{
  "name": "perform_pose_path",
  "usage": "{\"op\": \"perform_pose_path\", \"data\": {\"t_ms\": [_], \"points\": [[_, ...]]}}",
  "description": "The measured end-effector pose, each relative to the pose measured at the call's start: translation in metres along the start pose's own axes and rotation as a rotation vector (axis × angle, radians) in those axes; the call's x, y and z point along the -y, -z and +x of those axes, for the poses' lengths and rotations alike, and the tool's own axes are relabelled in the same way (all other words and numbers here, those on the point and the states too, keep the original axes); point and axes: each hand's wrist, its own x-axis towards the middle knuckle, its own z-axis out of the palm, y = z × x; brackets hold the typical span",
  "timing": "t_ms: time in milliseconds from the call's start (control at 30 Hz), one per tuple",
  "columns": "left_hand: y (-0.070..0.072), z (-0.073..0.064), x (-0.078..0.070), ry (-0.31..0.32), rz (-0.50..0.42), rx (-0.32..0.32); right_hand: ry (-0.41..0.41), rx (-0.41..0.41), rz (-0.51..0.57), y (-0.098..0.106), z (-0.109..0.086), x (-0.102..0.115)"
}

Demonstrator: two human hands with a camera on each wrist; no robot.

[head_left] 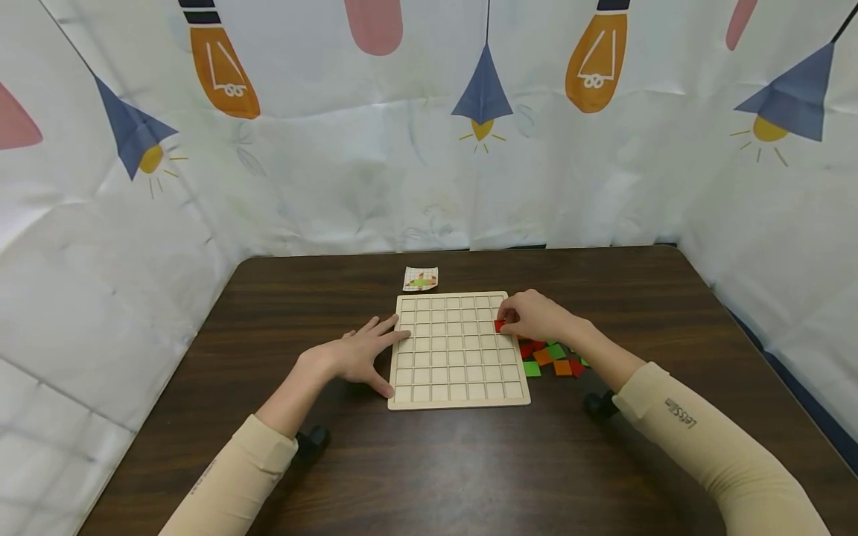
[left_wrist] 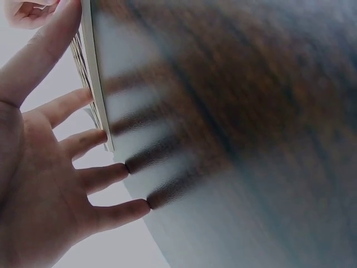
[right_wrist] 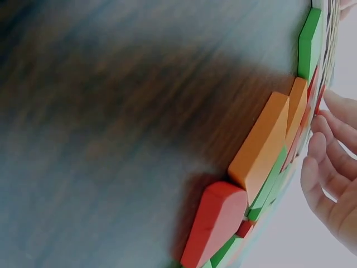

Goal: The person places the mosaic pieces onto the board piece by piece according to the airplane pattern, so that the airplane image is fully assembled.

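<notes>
A pale wooden board (head_left: 456, 353) with a grid of square recesses lies on the table. My left hand (head_left: 355, 353) has its fingers spread at the board's left edge, thumb by the lower left corner; the left wrist view shows the fingers straight. At the upper right edge of the board, my right hand (head_left: 536, 316) pinches a red square tile (head_left: 499, 326) over the rightmost column. Whether the tile touches the board is hard to tell. Close to that hand, green, red and orange tiles (head_left: 562, 368) lie beside the board, some covered by the forearm.
Behind the board lies a small card (head_left: 421, 279) printed with a coloured grid pattern. The dark wooden table (head_left: 442, 469) extends around the board. A white printed curtain (head_left: 375, 179) hangs behind and along the sides.
</notes>
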Motion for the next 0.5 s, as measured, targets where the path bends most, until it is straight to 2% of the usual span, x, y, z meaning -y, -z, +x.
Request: {"op": "perform_pose_path", "data": {"t_ms": [233, 500], "points": [[-0.001, -0.001, 0.000, -0.004, -0.009, -0.003, 0.008, -0.011, 0.051, 0.007, -0.005, -0.004], [0.000, -0.001, -0.001, -0.006, -0.006, -0.001, 0.001, -0.047, 0.052, 0.013, -0.014, -0.016]]}}
